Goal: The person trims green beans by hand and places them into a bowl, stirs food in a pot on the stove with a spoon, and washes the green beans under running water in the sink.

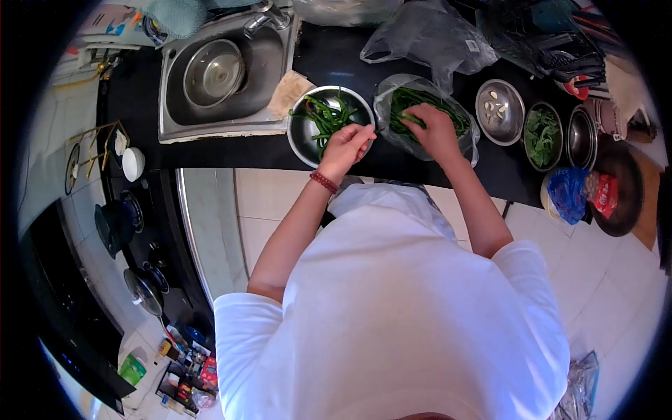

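Observation:
A steel bowl on the black counter holds long, thin green pods, which look like beans or chillies. Over its right rim is my left hand, fingertips pinched together; what sits between them is too small to make out. Right of the bowl lies an open clear plastic bag full of the same kind of pods. My right hand reaches over the bag, thumb and fingers closed around a green pod.
Left is a sink with a steel basin in it and a tan cloth at its edge. To the right stand a bowl of pale cloves, a bowl of green leaves and stacked bowls. Another plastic bag lies behind.

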A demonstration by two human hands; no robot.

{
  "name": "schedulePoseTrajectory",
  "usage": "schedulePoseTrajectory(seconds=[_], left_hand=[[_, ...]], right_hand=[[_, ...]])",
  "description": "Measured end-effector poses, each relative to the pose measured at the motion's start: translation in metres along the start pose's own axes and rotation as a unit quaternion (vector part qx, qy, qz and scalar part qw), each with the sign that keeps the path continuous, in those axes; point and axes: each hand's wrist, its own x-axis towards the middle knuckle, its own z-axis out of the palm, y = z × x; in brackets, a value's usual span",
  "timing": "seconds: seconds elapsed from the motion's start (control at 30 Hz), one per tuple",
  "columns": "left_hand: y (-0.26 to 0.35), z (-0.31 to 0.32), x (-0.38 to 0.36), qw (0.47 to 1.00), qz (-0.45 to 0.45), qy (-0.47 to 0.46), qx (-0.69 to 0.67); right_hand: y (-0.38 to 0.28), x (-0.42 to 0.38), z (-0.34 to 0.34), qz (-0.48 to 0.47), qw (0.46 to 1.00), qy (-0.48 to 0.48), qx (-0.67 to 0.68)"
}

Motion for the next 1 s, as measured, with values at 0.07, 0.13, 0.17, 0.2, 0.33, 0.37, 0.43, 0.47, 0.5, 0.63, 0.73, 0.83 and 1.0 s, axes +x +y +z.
schedulePoseTrajectory(seconds=[0.07, 0.13, 0.17, 0.2, 0.33, 0.37, 0.43, 0.47, 0.5, 0.63, 0.73, 0.83, 1.0], left_hand=[[0.014, 0.009, -0.004, 0.999, 0.025, 0.003, 0.041], [0.018, 0.010, -0.001, 0.998, 0.018, 0.000, 0.059], [0.019, 0.010, -0.001, 0.998, 0.013, -0.002, 0.068], [0.019, 0.009, -0.001, 0.997, 0.018, -0.007, 0.078], [0.011, 0.001, -0.003, 0.996, 0.027, -0.031, 0.081], [0.011, -0.001, -0.005, 0.997, 0.018, -0.027, 0.066], [0.010, -0.005, -0.009, 1.000, 0.015, -0.020, 0.008], [0.008, -0.009, -0.010, 0.999, 0.023, -0.018, -0.035], [0.007, -0.012, -0.012, 0.996, 0.030, -0.017, -0.078], [0.006, -0.013, -0.023, 0.967, 0.042, 0.037, -0.250], [0.000, -0.028, -0.023, 0.914, 0.066, 0.048, -0.398], [0.010, -0.065, -0.027, 0.857, 0.124, 0.004, -0.500], [0.015, -0.094, -0.039, 0.850, 0.156, -0.025, -0.503]], right_hand=[[-0.020, -0.003, -0.010, -0.048, 0.998, -0.023, 0.015], [-0.037, -0.006, -0.014, -0.069, 0.997, -0.035, 0.014], [-0.042, -0.007, -0.013, -0.076, 0.996, -0.034, 0.009], [-0.046, -0.008, -0.013, -0.082, 0.996, -0.033, 0.005], [-0.052, -0.007, -0.006, -0.109, 0.994, -0.031, -0.001], [-0.054, -0.006, -0.005, -0.112, 0.993, -0.030, 0.001], [-0.059, -0.005, -0.002, -0.118, 0.993, -0.029, 0.006], [-0.062, -0.004, 0.002, -0.111, 0.993, -0.020, 0.033], [-0.065, -0.004, 0.007, -0.104, 0.993, -0.011, 0.059], [-0.084, -0.001, 0.032, -0.058, 0.981, 0.029, 0.185], [-0.101, 0.005, 0.045, -0.046, 0.986, 0.017, 0.160], [-0.106, 0.000, 0.055, -0.043, 0.990, -0.004, 0.135], [-0.110, 0.015, 0.070, -0.090, 0.992, -0.028, 0.086]])
